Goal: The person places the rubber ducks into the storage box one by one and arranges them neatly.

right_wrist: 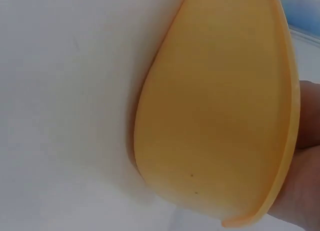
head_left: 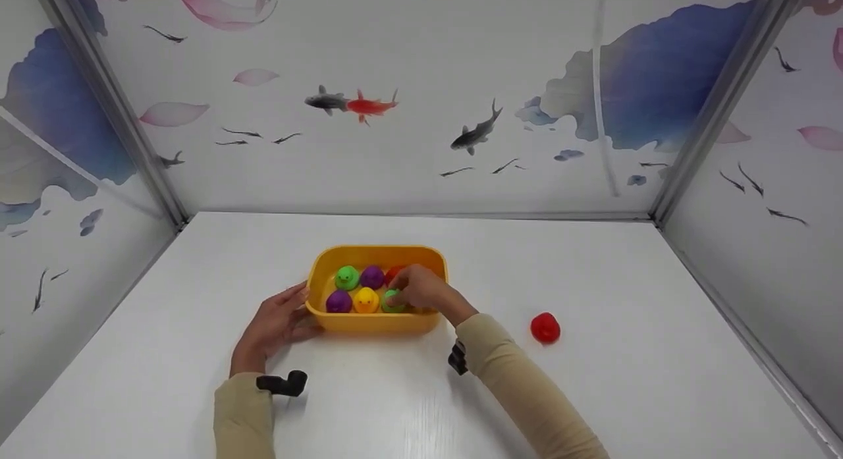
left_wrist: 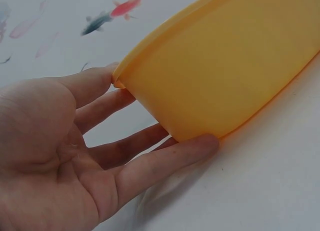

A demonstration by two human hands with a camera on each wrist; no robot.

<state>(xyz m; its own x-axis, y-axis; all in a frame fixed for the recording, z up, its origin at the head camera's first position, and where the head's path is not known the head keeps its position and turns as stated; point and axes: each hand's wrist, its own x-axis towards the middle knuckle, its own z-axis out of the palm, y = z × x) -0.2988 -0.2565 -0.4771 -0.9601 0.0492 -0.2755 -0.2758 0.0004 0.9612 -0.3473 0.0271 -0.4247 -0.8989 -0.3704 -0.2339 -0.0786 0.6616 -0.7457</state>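
A yellow plastic tub [head_left: 372,323] stands mid-table and holds several small rubber ducks: green [head_left: 347,277], purple [head_left: 372,276], a partly hidden red one [head_left: 395,272], purple [head_left: 338,301] and yellow [head_left: 365,300]. My right hand [head_left: 421,288] reaches into the tub, its fingers curled over another green duck [head_left: 392,302] at the front right. My left hand [head_left: 280,321] lies flat beside the tub. In the left wrist view its straight fingers [left_wrist: 165,158] touch the tub's outer wall [left_wrist: 225,66]. The right wrist view shows only the tub wall [right_wrist: 215,116] and a sliver of my hand [right_wrist: 309,156].
A red duck [head_left: 545,328] sits alone on the white table [head_left: 593,393], right of the tub. Painted panels with fish close off the table at the back and on both sides.
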